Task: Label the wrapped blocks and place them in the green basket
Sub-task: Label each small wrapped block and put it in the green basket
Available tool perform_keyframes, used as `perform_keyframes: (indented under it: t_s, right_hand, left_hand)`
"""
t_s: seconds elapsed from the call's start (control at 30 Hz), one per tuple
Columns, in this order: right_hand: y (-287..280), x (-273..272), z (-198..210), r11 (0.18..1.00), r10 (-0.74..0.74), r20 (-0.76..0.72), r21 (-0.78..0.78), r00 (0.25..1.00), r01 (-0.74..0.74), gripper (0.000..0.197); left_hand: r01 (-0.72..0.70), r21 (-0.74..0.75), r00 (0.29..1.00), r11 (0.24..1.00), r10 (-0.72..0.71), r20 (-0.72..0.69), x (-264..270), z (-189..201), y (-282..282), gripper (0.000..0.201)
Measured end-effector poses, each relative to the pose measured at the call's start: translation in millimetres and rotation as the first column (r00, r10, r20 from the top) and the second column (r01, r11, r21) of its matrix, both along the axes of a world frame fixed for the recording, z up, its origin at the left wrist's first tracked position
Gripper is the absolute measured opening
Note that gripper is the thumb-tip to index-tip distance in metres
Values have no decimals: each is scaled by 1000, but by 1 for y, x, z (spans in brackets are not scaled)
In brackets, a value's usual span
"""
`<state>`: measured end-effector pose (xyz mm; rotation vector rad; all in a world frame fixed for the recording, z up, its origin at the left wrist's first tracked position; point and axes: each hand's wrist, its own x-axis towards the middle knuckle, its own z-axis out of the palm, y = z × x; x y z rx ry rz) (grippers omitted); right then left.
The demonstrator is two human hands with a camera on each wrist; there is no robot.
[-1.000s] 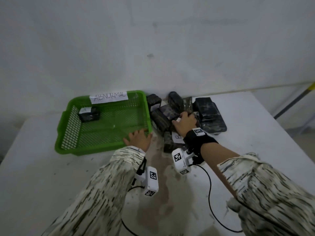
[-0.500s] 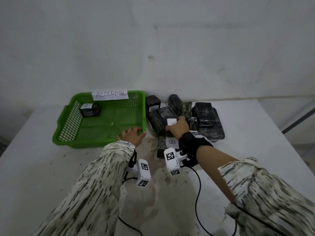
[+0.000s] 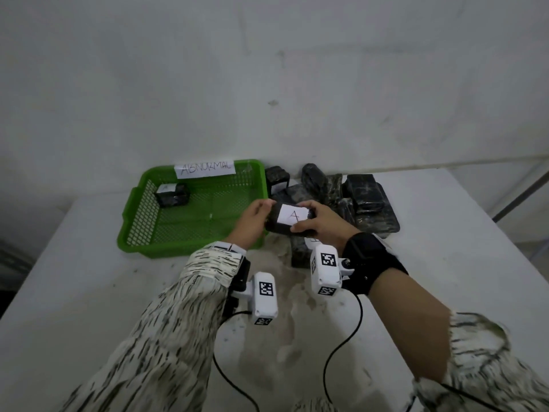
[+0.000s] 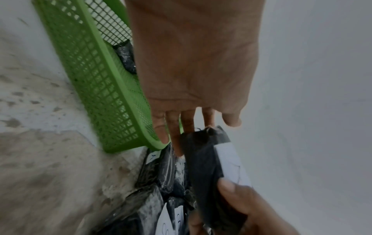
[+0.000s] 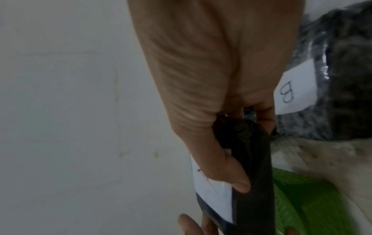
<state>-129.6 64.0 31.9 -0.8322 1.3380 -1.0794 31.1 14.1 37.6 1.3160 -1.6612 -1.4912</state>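
Note:
I hold a black wrapped block (image 3: 289,218) with a white label marked A just above the right front corner of the green basket (image 3: 178,248). My right hand (image 3: 303,221) grips its right end, thumb on the label face (image 5: 237,179). My left hand (image 3: 263,212) holds the left end between thumb and fingers (image 4: 177,143). Another labelled block (image 3: 172,195) lies in the basket's far left corner. A pile of black wrapped blocks (image 3: 368,200) sits right of the basket against the wall.
A paper sign reading ABNORMAL (image 3: 205,169) hangs on the basket's far rim. A block with a B label (image 5: 296,90) lies on the table under my right wrist. The white table (image 3: 89,292) meets the wall behind; cables trail from both wrist cameras.
My right hand has lifted a block off the pile and turned its A label up. My left hand has left the basket's rim and taken the block's left end.

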Motion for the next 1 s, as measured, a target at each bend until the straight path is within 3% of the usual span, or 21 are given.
perform_keyframes:
  t_s: [0.17,0.27,0.33,0.53,0.73,0.87,1.0]
  right_hand:
    - [11,33,-6,1000,24,78,-3,997,-24,42]
    - [15,52,-6,998,-59,259,-1,964,61,19]
    - [17,63,-3,990,-126,270,-28,955,138,2]
    - [17,85,-10,969,-205,-3,-141,979,202,16]
    - [20,82,-12,956,-219,-71,-214,973,199,13]
    - [20,82,-8,969,-146,-29,-207,989,137,16]
    - [18,83,-9,968,-122,-27,-223,992,113,37]
  left_hand:
    - [-9,16,997,1000,10,-74,31,-15,12,34]
    - [-85,20,986,996,87,-143,47,-21,16,38]
    - [-116,59,973,992,125,-196,54,-21,19,38]
    - [-100,60,957,993,113,-266,58,-15,25,37]
    - [-90,147,947,985,130,-294,59,-15,25,4]
    - [-100,109,941,989,130,-314,61,-15,24,15]
    - [-150,116,909,982,183,-374,62,-16,24,18]
